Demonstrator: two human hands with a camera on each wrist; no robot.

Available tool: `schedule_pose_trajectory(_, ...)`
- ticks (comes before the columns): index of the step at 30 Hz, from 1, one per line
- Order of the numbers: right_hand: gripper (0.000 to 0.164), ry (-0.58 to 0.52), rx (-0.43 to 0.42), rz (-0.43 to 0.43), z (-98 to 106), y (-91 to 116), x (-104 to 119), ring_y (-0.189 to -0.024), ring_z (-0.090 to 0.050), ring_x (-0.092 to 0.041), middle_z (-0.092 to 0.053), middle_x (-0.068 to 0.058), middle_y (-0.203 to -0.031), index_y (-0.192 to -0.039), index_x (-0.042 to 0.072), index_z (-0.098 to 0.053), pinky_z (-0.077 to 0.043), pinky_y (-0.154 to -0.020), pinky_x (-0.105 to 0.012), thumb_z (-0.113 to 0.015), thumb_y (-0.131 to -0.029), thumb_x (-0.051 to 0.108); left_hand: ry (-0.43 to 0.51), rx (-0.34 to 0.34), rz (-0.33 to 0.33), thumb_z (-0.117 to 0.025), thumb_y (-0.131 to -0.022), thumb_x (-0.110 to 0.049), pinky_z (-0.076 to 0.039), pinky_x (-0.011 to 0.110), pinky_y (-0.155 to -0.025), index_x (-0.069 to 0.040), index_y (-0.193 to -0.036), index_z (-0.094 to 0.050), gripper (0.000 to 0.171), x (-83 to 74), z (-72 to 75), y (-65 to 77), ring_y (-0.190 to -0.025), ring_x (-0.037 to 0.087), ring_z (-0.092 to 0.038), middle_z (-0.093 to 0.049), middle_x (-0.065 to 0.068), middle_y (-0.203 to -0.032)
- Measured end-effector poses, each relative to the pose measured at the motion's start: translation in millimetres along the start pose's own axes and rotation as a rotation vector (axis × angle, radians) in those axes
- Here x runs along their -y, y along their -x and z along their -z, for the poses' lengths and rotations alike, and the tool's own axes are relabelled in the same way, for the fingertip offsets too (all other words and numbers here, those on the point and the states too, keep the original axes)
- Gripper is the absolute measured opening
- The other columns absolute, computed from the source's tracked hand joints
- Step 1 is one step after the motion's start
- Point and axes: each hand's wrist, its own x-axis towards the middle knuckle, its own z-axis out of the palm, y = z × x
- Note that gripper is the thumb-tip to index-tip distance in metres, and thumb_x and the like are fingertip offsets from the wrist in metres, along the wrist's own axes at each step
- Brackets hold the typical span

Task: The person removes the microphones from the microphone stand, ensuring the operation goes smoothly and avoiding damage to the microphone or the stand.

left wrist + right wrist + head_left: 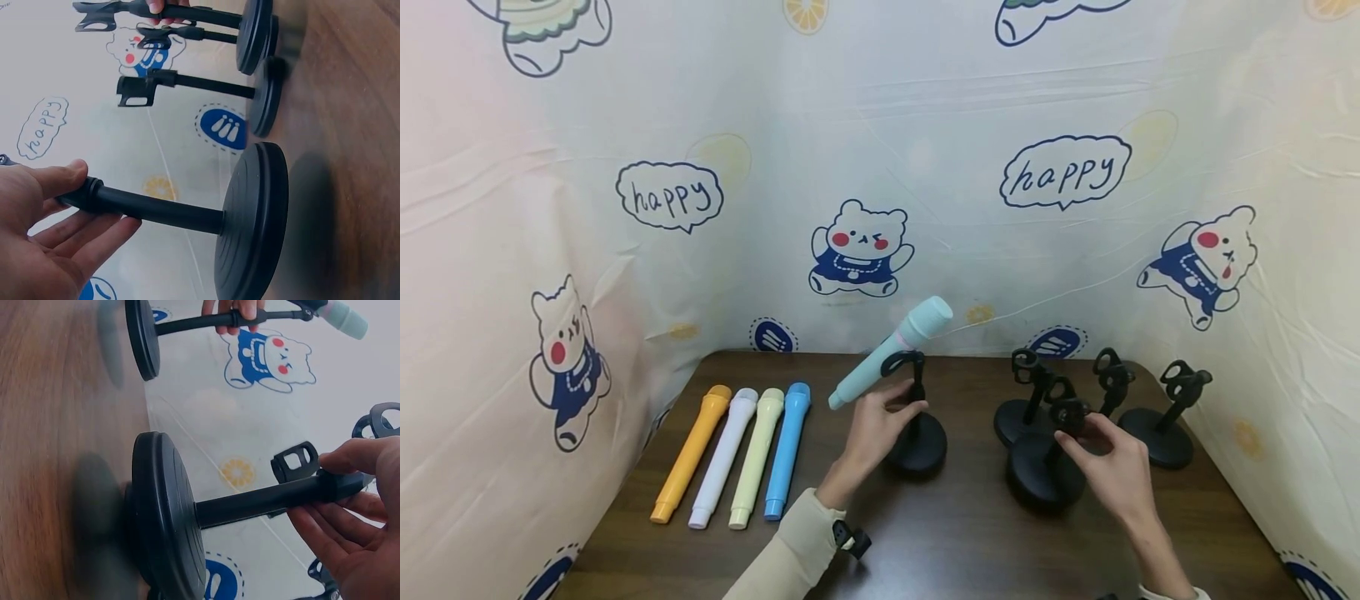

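Observation:
My left hand pinches the upper pole of a black microphone stand between thumb and fingers. A light teal toy microphone sits tilted in that stand's clip, its thick head up to the right. Over on the right, my right hand grips the pole of a second black stand just below its clip. That stand's round base is in front of the other stands, and its clip holds no microphone.
Three more black stands are grouped at the back right around my right hand. On the left of the brown table lie an orange microphone, a whitish one, a pale yellow one and a blue one. A printed curtain surrounds the table.

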Motion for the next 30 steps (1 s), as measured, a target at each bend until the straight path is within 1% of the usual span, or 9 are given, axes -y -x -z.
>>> schedule_pose_trajectory(5, 0.022, 0.012, 0.001, -0.027, 9.7, -0.9, -3.4, -0.08, -0.06, 0.019, -0.081, -0.012, -0.096, -0.106, 0.009, -0.079, -0.044, -0.074, -0.002, -0.089, -0.087, 0.013, 0.001, -0.001, -0.02, -0.081, -0.097, -0.023, -0.065, 0.026, -0.084, -0.006, -0.136, -0.072, 0.043, -1.3, -5.5, 3.9, -0.104, 0.027, -0.08, -0.077, 0.015, -0.127)
schedule_pose_trajectory(8, 0.023, 0.021, 0.0, -0.048, 15.5, -1.7, -6.2, -0.08, -0.058, 0.021, -0.081, -0.014, -0.1, -0.108, 0.009, -0.079, -0.044, -0.073, 0.0, -0.088, -0.088, 0.014, -0.01, -0.006, -0.028, -0.081, -0.096, -0.023, -0.065, 0.027, -0.083, -0.006, -0.135, -0.073, 0.043, -1.9, -8.5, 5.7, -0.101, 0.027, -0.081, -0.077, 0.015, -0.127)
schedule_pose_trajectory(12, 0.023, 0.03, -0.002, -0.079, 22.7, -2.1, -11.0, -0.08, -0.059, 0.019, -0.081, -0.015, -0.103, -0.109, 0.009, -0.079, -0.045, -0.069, -0.001, -0.088, -0.089, 0.016, -0.023, -0.001, -0.036, -0.082, -0.096, -0.023, -0.065, 0.027, -0.081, -0.005, -0.135, -0.073, 0.044, -1.7, -13.4, 7.4, -0.099, 0.026, -0.081, -0.078, 0.016, -0.125)
schedule_pose_trajectory(13, 0.023, 0.025, -0.006, -0.085, 24.2, -2.3, -12.4, -0.079, -0.059, 0.02, -0.081, -0.01, -0.101, -0.108, 0.009, -0.079, -0.046, -0.069, -0.001, -0.088, -0.088, 0.015, -0.024, 0.002, -0.035, -0.082, -0.096, -0.023, -0.065, 0.027, -0.081, -0.004, -0.134, -0.073, 0.044, -1.6, -14.7, 8.0, -0.098, 0.025, -0.081, -0.078, 0.016, -0.124)
schedule_pose_trajectory(15, 0.023, 0.01, -0.013, -0.099, 27.2, -2.5, -15.8, -0.079, -0.059, 0.021, -0.079, 0.006, -0.095, -0.108, 0.008, -0.079, -0.047, -0.069, -0.001, -0.088, -0.088, 0.015, -0.022, 0.008, -0.035, -0.082, -0.096, -0.022, -0.065, 0.026, -0.081, -0.003, -0.134, -0.073, 0.043, -1.2, -17.3, 9.3, -0.098, 0.025, -0.081, -0.078, 0.016, -0.123)
schedule_pose_trajectory(19, 0.024, 0.0, -0.042, -0.131, 34.3, -3.2, -22.6, -0.076, -0.057, 0.025, -0.064, 0.033, -0.088, -0.107, 0.007, -0.079, -0.048, -0.069, 0.0, -0.089, -0.087, 0.014, -0.02, 0.015, -0.032, -0.082, -0.096, -0.021, -0.065, 0.025, -0.081, -0.002, -0.133, -0.073, 0.043, -0.9, -22.4, 11.5, -0.097, 0.026, -0.081, -0.079, 0.017, -0.121)
schedule_pose_trajectory(24, 0.026, 0.025, -0.079, -0.182, 44.9, -3.7, -30.6, -0.071, -0.056, 0.026, -0.059, 0.041, -0.081, -0.108, 0.008, -0.079, -0.043, -0.066, -0.001, -0.09, -0.085, 0.016, -0.007, 0.031, -0.018, -0.082, -0.095, -0.02, -0.065, 0.025, -0.081, -0.002, -0.133, -0.073, 0.043, -0.2, -27.5, 13.7, -0.098, 0.026, -0.081, -0.079, 0.017, -0.121)
schedule_pose_trajectory(27, 0.028, 0.024, -0.102, -0.2, 50.9, -4.2, -34.6, -0.069, -0.055, 0.027, -0.053, 0.047, -0.077, -0.108, 0.007, -0.078, -0.042, -0.065, -0.001, -0.09, -0.085, 0.015, -0.013, 0.039, -0.011, -0.082, -0.096, -0.02, -0.065, 0.027, -0.082, -0.002, -0.133, -0.073, 0.043, 0.7, -30.3, 15.2, -0.098, 0.026, -0.081, -0.079, 0.016, -0.12)
schedule_pose_trajectory(30, 0.029, 0.017, -0.119, -0.209, 56.6, -4.9, -39.5, -0.068, -0.054, 0.027, -0.052, 0.049, -0.075, -0.109, 0.004, -0.077, -0.043, -0.062, -0.001, -0.09, -0.085, 0.013, -0.021, 0.042, -0.005, -0.082, -0.096, -0.021, -0.065, 0.028, -0.082, -0.002, -0.133, -0.073, 0.042, 2.3, -32.9, 16.7, -0.098, 0.026, -0.081, -0.08, 0.016, -0.118)
